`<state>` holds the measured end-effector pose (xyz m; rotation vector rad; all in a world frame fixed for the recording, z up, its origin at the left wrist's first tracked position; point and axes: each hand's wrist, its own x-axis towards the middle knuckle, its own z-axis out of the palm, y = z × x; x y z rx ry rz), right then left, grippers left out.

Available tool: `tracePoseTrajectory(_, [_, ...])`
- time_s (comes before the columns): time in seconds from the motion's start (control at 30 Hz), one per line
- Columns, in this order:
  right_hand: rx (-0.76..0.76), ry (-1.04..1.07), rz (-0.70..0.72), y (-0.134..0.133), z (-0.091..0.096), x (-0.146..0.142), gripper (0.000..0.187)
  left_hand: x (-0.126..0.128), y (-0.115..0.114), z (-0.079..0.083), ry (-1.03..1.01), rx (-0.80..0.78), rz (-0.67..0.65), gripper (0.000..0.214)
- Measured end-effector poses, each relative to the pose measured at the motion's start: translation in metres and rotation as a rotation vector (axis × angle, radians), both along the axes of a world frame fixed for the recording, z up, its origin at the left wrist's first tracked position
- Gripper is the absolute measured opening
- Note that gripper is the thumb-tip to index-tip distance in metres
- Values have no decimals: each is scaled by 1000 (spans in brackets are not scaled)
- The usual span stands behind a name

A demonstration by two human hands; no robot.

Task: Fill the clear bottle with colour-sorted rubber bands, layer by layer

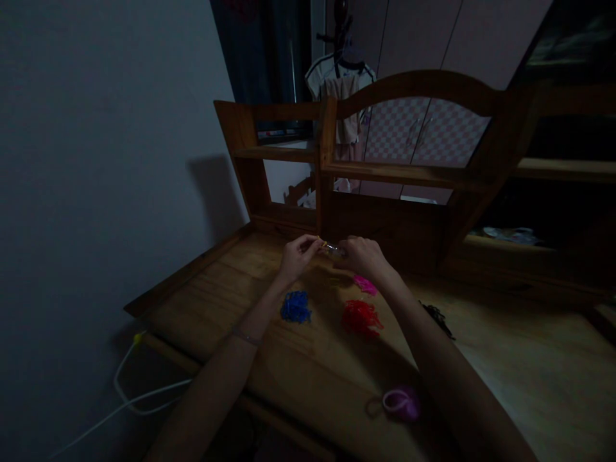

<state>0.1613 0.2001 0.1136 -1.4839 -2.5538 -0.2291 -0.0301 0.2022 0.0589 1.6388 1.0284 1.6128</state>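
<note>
Above the far part of the wooden desk, my two hands meet at a small clear, shiny object, too dim to name. My left hand is closed in a pinch at its left end, on a small yellow piece. My right hand wraps around the right end, its fingers partly hidden. Below them lie a blue pile and a red pile of thin strands or small bands. A pink pile sits near my right wrist, and a black bunch lies right of my right forearm.
A purple item with a pale loop lies at the front of the desk, beside a dark ring. Wooden shelving rises behind. At left are a wall and a white cable.
</note>
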Motion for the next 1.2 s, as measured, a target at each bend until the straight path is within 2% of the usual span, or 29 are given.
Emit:
tracePoseTrajectory(0.13, [-7, 9, 1, 0, 0, 0, 34, 0, 0, 1, -155, -32, -91, 29])
tracePoseTrajectory(0.4, [-15, -2, 18, 3, -1, 0, 36, 2, -10, 6, 15, 55, -50, 25])
tracePoseTrajectory(0.63, [31, 51, 54, 6, -4, 3, 38, 5, -18, 13, -4, 105, -2, 24])
tracePoseTrajectory(0.83, [-11, 98, 58, 5, -3, 2, 37, -2, -8, 9, -80, 158, 126, 26])
tracePoseTrajectory(0.93, [-56, 145, 78, 5, 1, 2, 41, -8, 2, 2, -43, 173, 237, 27])
tracePoseTrajectory(1.0, [-50, 152, 59, 4, 4, 2, 41, -12, 8, -3, -22, 165, 267, 28])
tracePoseTrajectory(1.2, [68, 91, -2, 0, 5, 2, 32, -11, 11, -6, -90, 40, 116, 29])
